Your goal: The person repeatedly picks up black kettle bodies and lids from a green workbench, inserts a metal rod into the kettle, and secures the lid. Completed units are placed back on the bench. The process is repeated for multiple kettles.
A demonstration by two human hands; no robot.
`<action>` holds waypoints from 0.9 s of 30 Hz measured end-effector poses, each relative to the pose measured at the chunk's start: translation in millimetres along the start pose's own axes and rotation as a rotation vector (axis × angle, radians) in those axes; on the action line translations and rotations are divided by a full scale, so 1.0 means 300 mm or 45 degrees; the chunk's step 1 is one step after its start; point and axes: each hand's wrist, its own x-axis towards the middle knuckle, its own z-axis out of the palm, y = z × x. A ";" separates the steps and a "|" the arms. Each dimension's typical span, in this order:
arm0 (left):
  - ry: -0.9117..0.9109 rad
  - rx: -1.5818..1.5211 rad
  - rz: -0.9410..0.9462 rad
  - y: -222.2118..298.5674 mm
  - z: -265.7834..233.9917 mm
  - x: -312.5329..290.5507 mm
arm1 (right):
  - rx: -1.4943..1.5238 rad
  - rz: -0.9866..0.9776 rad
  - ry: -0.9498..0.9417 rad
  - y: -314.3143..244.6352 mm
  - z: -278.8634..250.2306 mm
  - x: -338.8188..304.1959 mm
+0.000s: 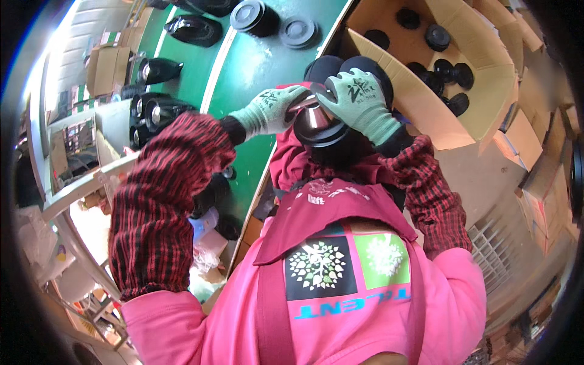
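Both my hands wear pale green gloves and meet in front of my apron. Between them is a shiny metal cone-shaped part [315, 119] with a wide black rim, its far side hidden by my fingers. My left hand [267, 111] is closed, its fingertips pinched at the near left edge of this part. My right hand [363, 106] is closed over its upper right side, fingers bent down onto it. Rounded black pieces [325, 64] lie just beyond my hands, partly covered by the right glove.
A green work surface [243, 79] runs along my left, bearing stacked black round lids [247, 16], another lid stack [298, 32] and glossy black housings [193, 30]. An open cardboard box [420, 112] at my right holds several black round parts. Flattened cardboard [517, 143] lies farther right.
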 end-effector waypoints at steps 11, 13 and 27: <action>0.613 -0.604 0.002 0.117 0.268 -0.116 | -0.110 -0.298 0.163 0.263 0.347 0.293; 0.672 -0.630 0.179 0.130 0.260 -0.115 | -0.206 -0.712 0.108 0.272 0.508 0.392; 1.432 -2.626 -0.783 -0.708 0.026 -0.442 | 0.819 -0.369 -0.415 -0.345 0.383 0.702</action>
